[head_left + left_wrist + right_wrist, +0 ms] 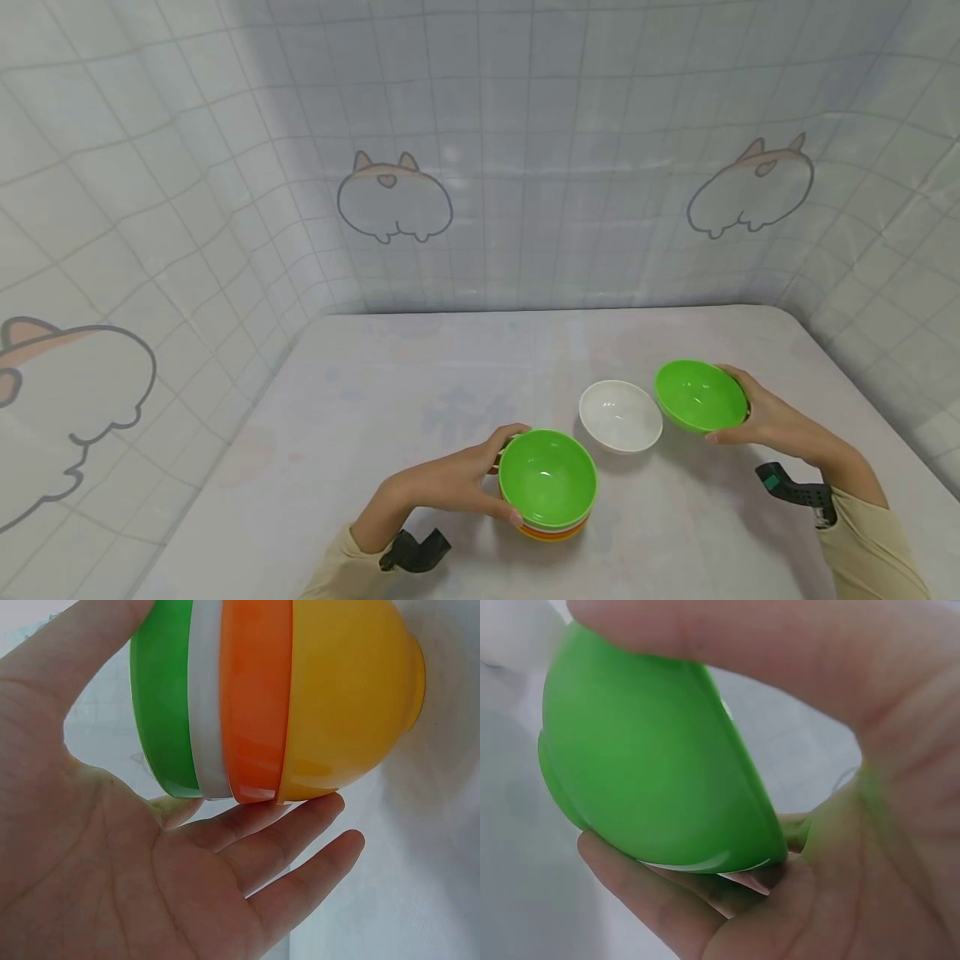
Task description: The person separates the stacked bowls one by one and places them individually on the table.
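My left hand (pixel 459 482) holds a stack of nested bowls by its left side, thumb on the near side and fingers round the far side. A green bowl (pixel 547 479) is on top. Below it in the left wrist view come a white bowl (pixel 208 712), an orange bowl (pixel 255 705) and a yellow bowl (pixel 345 697). On the right, my right hand (pixel 780 423) grips another green bowl (pixel 700 396) by its side, thumb near and fingers beyond; the bowl looks tilted and raised off the table. Between them a single white bowl (pixel 620 417) stands on the table.
The pale table (pixel 375 392) reaches back to a white curtain (pixel 555 167) with grid lines and cartoon animal drawings, which also hangs along both sides. Dark camera mounts (pixel 416 552) sit on the wrists.
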`<state>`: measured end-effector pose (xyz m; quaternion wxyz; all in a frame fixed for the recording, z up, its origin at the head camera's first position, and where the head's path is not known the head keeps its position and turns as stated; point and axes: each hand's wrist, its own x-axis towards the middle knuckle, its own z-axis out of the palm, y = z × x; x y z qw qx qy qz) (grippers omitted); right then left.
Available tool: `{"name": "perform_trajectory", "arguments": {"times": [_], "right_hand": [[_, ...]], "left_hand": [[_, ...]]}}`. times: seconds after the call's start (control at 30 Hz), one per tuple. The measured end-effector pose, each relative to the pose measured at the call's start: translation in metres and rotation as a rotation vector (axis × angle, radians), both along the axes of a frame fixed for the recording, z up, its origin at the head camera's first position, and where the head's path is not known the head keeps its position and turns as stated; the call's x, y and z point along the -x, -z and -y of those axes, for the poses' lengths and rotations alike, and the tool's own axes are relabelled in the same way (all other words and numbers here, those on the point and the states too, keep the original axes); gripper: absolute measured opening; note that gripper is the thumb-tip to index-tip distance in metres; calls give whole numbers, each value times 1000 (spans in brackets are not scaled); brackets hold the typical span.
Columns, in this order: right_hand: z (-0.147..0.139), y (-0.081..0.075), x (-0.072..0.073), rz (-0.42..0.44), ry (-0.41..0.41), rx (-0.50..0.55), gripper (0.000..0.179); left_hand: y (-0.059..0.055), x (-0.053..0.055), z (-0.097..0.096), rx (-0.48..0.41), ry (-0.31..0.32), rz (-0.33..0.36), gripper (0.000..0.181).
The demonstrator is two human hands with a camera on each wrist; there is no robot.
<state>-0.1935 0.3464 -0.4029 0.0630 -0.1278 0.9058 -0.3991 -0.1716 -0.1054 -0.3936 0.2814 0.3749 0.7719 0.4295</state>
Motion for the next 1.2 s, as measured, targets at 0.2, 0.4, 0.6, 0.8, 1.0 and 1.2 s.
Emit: {"name": "perform_trajectory", "arguments": {"times": [0.2,0.4,0.6,0.8,1.0,1.2], "right_hand": [[0,3,-2,24,2,-17,105],[0,6,-3,49,0,-31,106],[-3,8,-4,55,-4,-27,106],[-3,8,-7,68,-4,-19,105],[-2,9,-9,91,-8,-11,106],[-3,9,-10,93,-17,-8,105]], "left_hand": [[0,0,1,0,1,-4,96],[0,-2,2,-3,6,-8,97],[0,-2,3,-4,13,-14,96],[-1,-3,4,0,14,-10,96],[-3,-4,4,14,6,-2,97],[-3,-6,5,21,-2,6,96]]}}
